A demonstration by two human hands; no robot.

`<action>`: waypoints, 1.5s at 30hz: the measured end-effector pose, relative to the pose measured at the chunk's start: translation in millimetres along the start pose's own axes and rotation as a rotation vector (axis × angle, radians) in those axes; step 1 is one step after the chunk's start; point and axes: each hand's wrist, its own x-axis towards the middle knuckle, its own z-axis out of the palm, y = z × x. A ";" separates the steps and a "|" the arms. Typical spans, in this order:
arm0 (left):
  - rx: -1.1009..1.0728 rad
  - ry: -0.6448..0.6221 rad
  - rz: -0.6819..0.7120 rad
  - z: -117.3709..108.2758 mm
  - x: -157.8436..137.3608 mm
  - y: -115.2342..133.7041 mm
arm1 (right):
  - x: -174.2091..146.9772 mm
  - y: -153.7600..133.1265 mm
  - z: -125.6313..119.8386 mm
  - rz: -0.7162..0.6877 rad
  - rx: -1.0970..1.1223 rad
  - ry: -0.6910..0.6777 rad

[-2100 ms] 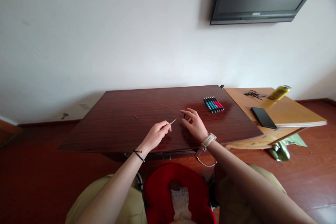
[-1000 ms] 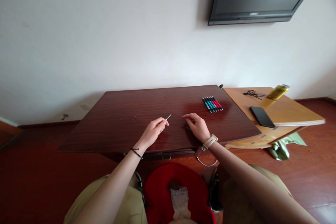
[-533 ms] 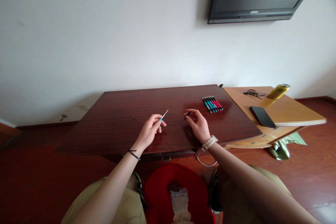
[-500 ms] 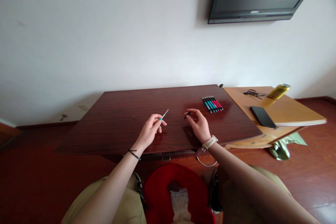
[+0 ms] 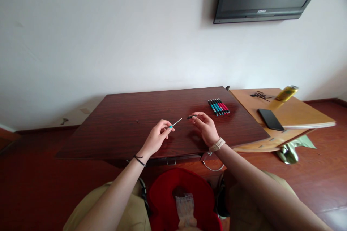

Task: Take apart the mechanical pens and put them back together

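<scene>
My left hand (image 5: 160, 131) pinches a teal pen barrel (image 5: 171, 126), mostly hidden by the fingers. A thin pale refill (image 5: 177, 122) sticks out of it, up and to the right. In the fingertips of my right hand (image 5: 205, 124) is a short black pen piece (image 5: 191, 117), its free end toward the refill's tip. A small gap separates the two parts. Both hands are above the dark wooden table (image 5: 121, 130). Several pens (image 5: 218, 107) with black ends and teal, blue or pink barrels lie side by side in a row, beyond my right hand.
A tiny part (image 5: 137, 121) lies on the table to the left. The lighter side table (image 5: 306, 115) at the right holds a black phone (image 5: 270, 119), a cable (image 5: 260, 96) and a yellow can (image 5: 287, 93). Below, a clear plastic bag (image 5: 185, 207) rests on a red stool (image 5: 159, 195).
My left hand has moved right with the barrel and refill. My right hand has turned the black piece so that it points left toward the refill, and the gap has narrowed.
</scene>
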 end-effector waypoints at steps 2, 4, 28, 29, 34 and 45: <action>0.016 0.001 -0.002 1.5 0.1 2.2 | -1.9 -2.4 1.9 0.002 -0.040 -0.034; 0.025 -0.001 -0.004 2.5 0.3 4.2 | -3.8 -4.4 3.9 -0.005 -0.099 -0.064; 0.032 -0.022 0.006 3.6 0.6 8.3 | -7.1 -2.6 4.5 -0.015 -0.220 -0.135; 0.032 -0.022 0.008 3.6 0.7 7.7 | -7.2 -3.1 4.8 -0.012 -0.219 -0.143; 0.038 -0.028 0.014 4.6 1.8 5.7 | -10.4 -5.2 9.8 0.011 -0.235 -0.223; 0.014 -0.020 0.006 8.5 9.8 8.7 | -8.7 -0.2 15.1 -0.044 -0.327 -0.308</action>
